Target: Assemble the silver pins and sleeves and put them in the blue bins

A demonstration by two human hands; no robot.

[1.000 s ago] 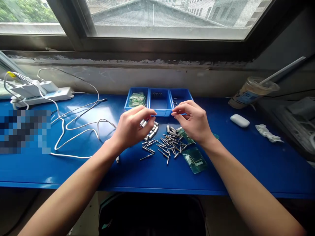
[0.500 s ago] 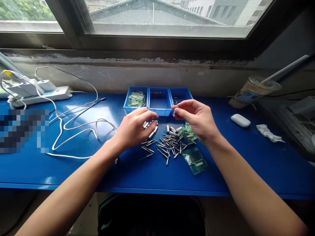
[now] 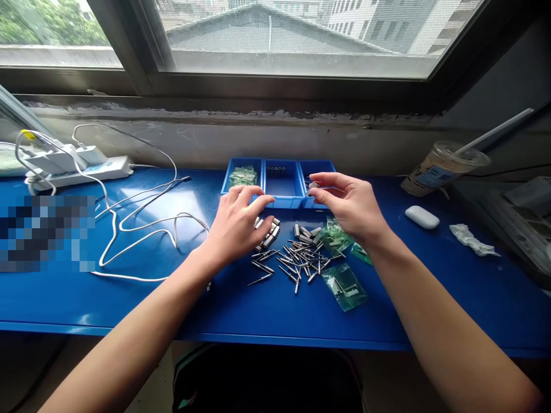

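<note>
right hand (image 3: pixel 353 203) fingers pinching a small pale piece (image 3: pixel 313 187) — tips only, probably since tiny. left hand (image 3: pixel 237 222) fingers spread — blue tray (image 3: pixel 282 202) at 12 o'clock, likely for reach.

No words or numbers can be read with certainty. The drink cup (image 3: pixel 424 172) at the right of the tabletop (image 3: pixel 465 304) carries a pale blue label (image 3: pixel 435 174) with small marks on it, too blurred to make out; dark strokes printed just beside that label, on the cup's side, are equally unclear. At the left, the white power strip (image 3: pixel 116 167) bears a faint bluish patch, too small to read. A yellow tag (image 3: pixel 28 135) wraps a white cable above it, with no legible writing. Whether the green bag (image 3: pixel 344 288) is printed cannot be told.
</note>
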